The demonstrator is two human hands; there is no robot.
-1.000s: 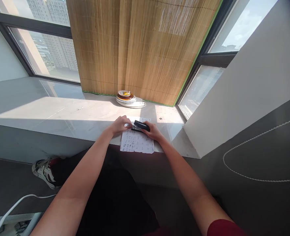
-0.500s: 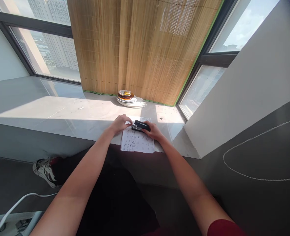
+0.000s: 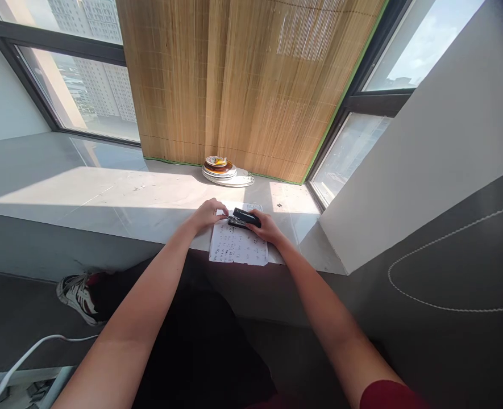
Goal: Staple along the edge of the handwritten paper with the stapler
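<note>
One black stapler (image 3: 246, 217), above a handwritten sheet (image 3: 237, 248) on the window ledge (image 3: 153, 220); long axis crosswise, left end slightly farther from the person, top arm raised off the base at that end. Right hand (image 3: 269, 228), closed around the stapler's right end; left hand (image 3: 207, 216), just beside the open left end, thumb and fingers bent toward it, contact or any small item between the fingertips not discernible. Both hands near, at opposite ends, the stapler between them.
</note>
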